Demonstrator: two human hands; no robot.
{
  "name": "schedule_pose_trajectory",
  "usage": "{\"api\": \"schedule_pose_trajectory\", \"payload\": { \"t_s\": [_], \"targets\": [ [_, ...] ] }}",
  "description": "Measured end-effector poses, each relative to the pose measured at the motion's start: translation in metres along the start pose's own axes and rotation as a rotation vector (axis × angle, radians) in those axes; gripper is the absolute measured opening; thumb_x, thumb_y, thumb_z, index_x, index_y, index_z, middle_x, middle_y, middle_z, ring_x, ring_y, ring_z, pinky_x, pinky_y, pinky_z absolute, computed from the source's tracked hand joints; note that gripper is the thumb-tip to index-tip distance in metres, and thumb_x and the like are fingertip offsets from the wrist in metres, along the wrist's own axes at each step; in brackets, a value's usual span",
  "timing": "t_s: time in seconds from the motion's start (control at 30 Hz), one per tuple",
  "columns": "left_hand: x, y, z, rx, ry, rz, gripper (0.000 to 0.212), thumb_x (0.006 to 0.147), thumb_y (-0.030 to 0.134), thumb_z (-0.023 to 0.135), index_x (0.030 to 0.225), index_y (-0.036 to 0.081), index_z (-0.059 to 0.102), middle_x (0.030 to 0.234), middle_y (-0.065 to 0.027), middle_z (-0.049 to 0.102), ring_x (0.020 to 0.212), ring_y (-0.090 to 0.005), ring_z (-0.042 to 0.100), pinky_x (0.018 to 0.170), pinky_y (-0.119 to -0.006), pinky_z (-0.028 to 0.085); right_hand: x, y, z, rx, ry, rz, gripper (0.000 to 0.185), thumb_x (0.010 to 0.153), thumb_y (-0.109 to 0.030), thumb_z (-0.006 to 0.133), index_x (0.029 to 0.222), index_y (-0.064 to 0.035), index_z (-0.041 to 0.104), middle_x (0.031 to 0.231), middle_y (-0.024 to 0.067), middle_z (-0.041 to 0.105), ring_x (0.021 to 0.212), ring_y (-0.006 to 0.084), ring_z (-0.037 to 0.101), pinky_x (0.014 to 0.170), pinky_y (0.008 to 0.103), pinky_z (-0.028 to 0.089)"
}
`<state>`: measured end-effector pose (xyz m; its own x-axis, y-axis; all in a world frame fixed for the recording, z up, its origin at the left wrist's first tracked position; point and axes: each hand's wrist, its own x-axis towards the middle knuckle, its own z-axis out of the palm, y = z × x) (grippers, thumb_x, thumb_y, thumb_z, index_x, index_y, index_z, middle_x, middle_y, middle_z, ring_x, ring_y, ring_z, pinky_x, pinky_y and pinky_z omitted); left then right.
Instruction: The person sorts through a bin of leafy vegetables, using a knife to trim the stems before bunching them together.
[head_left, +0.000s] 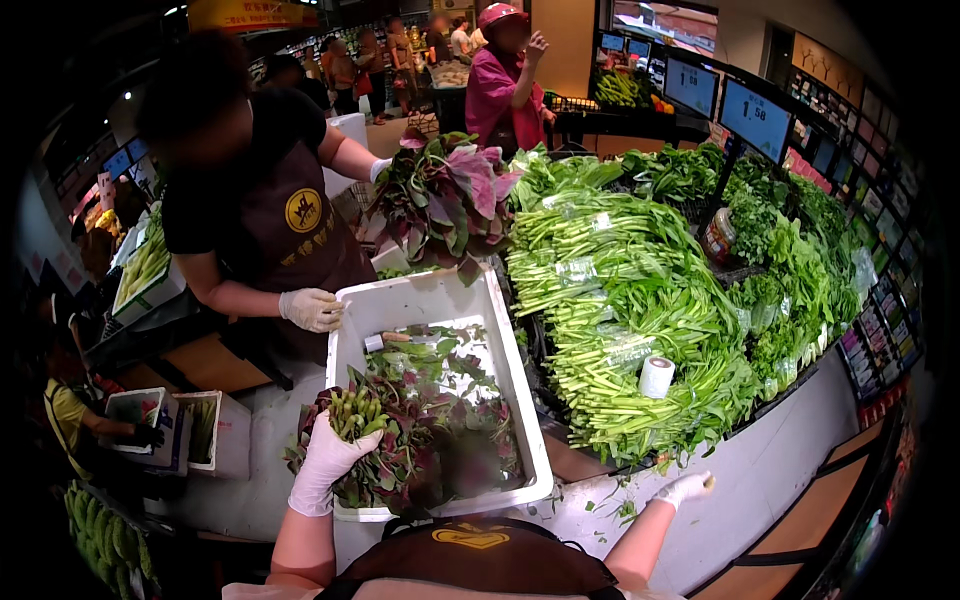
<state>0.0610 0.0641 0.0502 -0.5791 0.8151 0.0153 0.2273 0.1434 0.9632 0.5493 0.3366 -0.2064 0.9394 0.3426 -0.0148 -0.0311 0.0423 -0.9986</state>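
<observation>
My gloved left hand (328, 457) grips a bunch of red amaranth (357, 414), its cut stems pointing up, at the near left corner of a white foam box (534, 450). More loose red amaranth (450, 442) lies in the near half of this box. Farther inside, a knife (401, 337) with a wooden handle rests among scattered leaves. My gloved right hand (684, 489) is off to the right, over the pale floor, apart from the box. Its fingers are bent, with a small yellowish spot at the tips; whether it holds something is unclear.
A co-worker (262, 187) opposite holds red amaranth (450, 199) and touches the box rim. To the right, a display carries bundled leafy greens (622, 300) and a label roll (657, 376). Leaf scraps (622, 510) litter the floor. Foam boxes (217, 431) stand left; a shopper (506, 82) is beyond.
</observation>
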Motion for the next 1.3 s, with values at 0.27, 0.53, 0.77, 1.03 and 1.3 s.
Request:
{"api": "schedule_pose_trajectory", "payload": {
  "t_s": [0.27, 0.53, 0.77, 1.03, 1.3],
  "targets": [
    [0.025, -0.021, 0.034, -0.179, 0.211, 0.091, 0.027, 0.072, 0.002, 0.071, 0.096, 0.0, 0.059, 0.091, -0.0045, 0.065, 0.081, -0.0117, 0.062, 0.075, -0.026, 0.049, -0.202, -0.249, -0.025, 0.482, -0.79, -0.693, 0.033, 0.093, -0.016, 0.039, 0.118, 0.0036, 0.047, 0.122, 0.0161, 0.05, 0.118, 0.0267, 0.045, 0.107, 0.0385, 0.03],
    [0.007, -0.014, 0.078, -0.098, 0.211, 0.427, 0.02, 0.078, 0.002, 0.062, 0.099, 0.001, 0.061, 0.1, -0.008, 0.062, 0.092, -0.0181, 0.061, 0.081, -0.031, 0.048, -0.371, -0.23, -0.018, 0.107, -1.788, -1.112, 0.112, 0.054, -0.032, 0.083, 0.136, 0.0092, 0.02, 0.139, 0.0232, 0.031, 0.132, 0.0378, 0.025, 0.106, 0.0565, 0.016],
    [-0.005, -0.002, 0.076, -0.34, 0.065, 0.283, 0.033, 0.082, 0.007, 0.063, 0.113, 0.001, 0.054, 0.112, -0.007, 0.057, 0.101, -0.0167, 0.056, 0.088, -0.03, 0.044, -0.381, -0.224, -0.019, 0.284, -2.025, -0.711, 0.117, 0.049, -0.027, 0.085, 0.139, 0.0016, 0.017, 0.132, 0.0199, 0.04, 0.127, 0.0345, 0.034, 0.107, 0.0445, 0.021],
    [0.033, 0.003, 0.072, -0.654, -0.34, 0.0, 0.059, 0.077, 0.013, 0.063, 0.128, 0.003, 0.037, 0.113, -0.0074, 0.053, 0.101, -0.0177, 0.052, 0.09, -0.029, 0.041, -0.381, -0.2, 0.01, 0.074, -2.167, 0.101, 0.085, 0.053, -0.01, 0.082, 0.123, -0.0013, 0.035, 0.109, 0.0094, 0.055, 0.102, 0.0192, 0.053, 0.091, 0.032, 0.043],
    [0.028, 0.0, 0.078, -0.761, -0.521, 0.115, 0.092, 0.077, 0.051, 0.058, 0.139, -0.003, 0.018, 0.141, -0.0156, 0.029, 0.133, -0.023, 0.024, 0.111, -0.034, 0.016, -0.357, -0.185, 0.01, 0.22, -1.958, 0.206, 0.044, 0.071, -0.01, 0.073, 0.109, -0.0015, 0.055, 0.099, 0.0025, 0.06, 0.088, 0.0112, 0.055, 0.079, 0.0263, 0.046]
  ]
}}
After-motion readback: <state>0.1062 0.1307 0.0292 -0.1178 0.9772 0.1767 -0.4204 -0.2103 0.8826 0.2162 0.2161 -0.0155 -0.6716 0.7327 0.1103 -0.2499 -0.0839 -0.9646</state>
